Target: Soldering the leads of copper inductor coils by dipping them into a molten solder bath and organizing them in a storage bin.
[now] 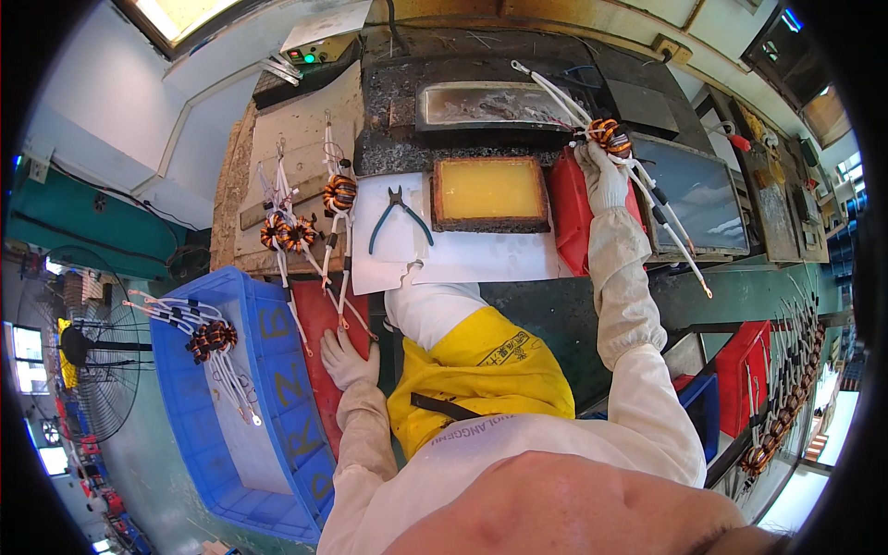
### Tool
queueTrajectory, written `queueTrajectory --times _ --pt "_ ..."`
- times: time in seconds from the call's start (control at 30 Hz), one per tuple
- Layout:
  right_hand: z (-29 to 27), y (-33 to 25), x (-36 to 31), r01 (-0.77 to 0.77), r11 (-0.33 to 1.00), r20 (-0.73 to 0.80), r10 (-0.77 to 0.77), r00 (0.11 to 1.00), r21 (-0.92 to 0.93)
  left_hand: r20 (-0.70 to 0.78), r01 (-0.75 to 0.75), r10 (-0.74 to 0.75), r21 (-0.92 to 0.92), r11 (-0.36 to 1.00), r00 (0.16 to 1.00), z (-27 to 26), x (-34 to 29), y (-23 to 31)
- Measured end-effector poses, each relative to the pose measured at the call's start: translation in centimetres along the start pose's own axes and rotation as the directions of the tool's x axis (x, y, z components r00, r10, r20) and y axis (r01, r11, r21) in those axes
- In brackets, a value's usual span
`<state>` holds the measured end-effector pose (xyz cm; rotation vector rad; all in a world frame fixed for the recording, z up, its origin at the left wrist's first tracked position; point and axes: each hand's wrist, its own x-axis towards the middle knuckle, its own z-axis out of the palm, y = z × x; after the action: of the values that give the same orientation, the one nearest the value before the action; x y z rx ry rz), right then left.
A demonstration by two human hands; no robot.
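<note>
Right hand [606, 176]: your gloved fingers are closed at the lower side of an orange-and-black coil [610, 136], near the roots of its white leads [671, 222]. The exact finger placement is partly hidden. The coil is above the far end of the red bin [571, 213], just beside the right end of the metal pan [490, 104]; one set of leads reaches up-left over the pan, the other hangs down to the right.

Left hand [350, 359]: gloved, fingers extended and loosely spread over the red panel [319, 319]. You appear to grip nothing; whether your fingertips touch the lead ends beside them, I cannot tell.

Handling, judged by eye: the coil's body is probably dense and firm for its size, the leads springy and apt to swing. Smooth windings may slip under a glove. Best hold: around the wound body, or the leads gathered close to it; avoid hanging the weight from one metal tip. Treat the winding's coating and the lead joints as the fragile parts.
</note>
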<state>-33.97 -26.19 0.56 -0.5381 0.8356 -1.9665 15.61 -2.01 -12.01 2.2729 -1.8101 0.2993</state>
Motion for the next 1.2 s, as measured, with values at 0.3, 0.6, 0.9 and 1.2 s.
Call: queueTrajectory --times 0.3,0.6,0.9,1.2 --pt "0.8 -0.7 -0.5 -0.008 0.999 0.016 0.007 1.000 0.036 -0.005 0.002 -0.002 0.013 1.000 1.000 0.1 0.0 -0.1" --pt "0.1 -0.7 -0.1 -0.015 0.991 0.009 0.014 1.000 0.132 -0.017 -0.001 0.001 0.003 1.000 1.000 0.2 -0.1 -0.2" --pt "0.1 -0.6 0.3 -0.001 0.991 -0.005 0.002 1.000 0.132 -0.011 0.011 -0.012 -0.028 1.000 1.000 0.6 -0.3 -0.3" --pt "2.5 -3.5 1.3 0.059 0.969 0.125 -0.029 0.992 -0.239 -0.005 0.017 -0.017 -0.038 0.999 1.000 0.6 -0.3 -0.4"
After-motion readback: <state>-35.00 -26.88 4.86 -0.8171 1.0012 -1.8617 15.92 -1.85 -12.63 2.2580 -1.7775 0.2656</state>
